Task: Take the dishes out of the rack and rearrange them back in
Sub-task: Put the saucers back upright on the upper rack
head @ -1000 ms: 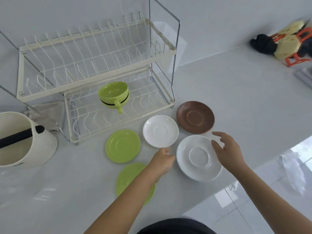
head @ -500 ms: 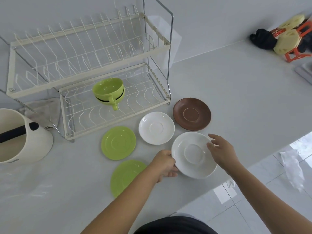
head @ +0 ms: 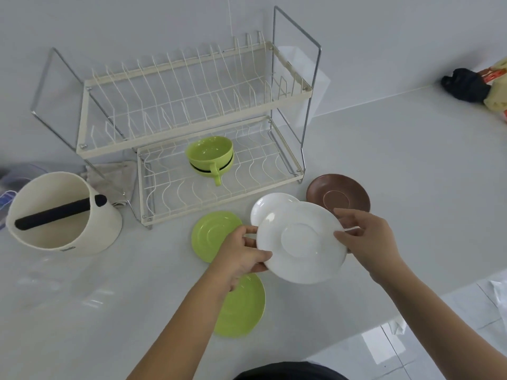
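Note:
A large white saucer (head: pixel 301 241) is lifted off the counter, tilted, held at both rims. My left hand (head: pixel 241 250) pinches its left edge and my right hand (head: pixel 367 237) pinches its right edge. Behind it a smaller white saucer (head: pixel 270 205) lies on the counter, partly covered. A brown saucer (head: pixel 338 196) lies to the right. One green saucer (head: pixel 211 233) sits left of my left hand, another green saucer (head: pixel 242 308) lies under my left forearm. The two-tier wire rack (head: pixel 192 111) holds stacked green cups (head: pixel 210 157) on its lower shelf.
A cream bucket with a black bar (head: pixel 60 215) stands at the left beside a grey cloth (head: pixel 109 178). Black and yellow objects (head: pixel 472 86) lie at the far right. The counter's front edge (head: pixel 411 311) drops to a tiled floor on the right.
Both hands closed on the large white saucer's rims and lifted it off the counter toward the rack. It now overlaps the smaller white saucer.

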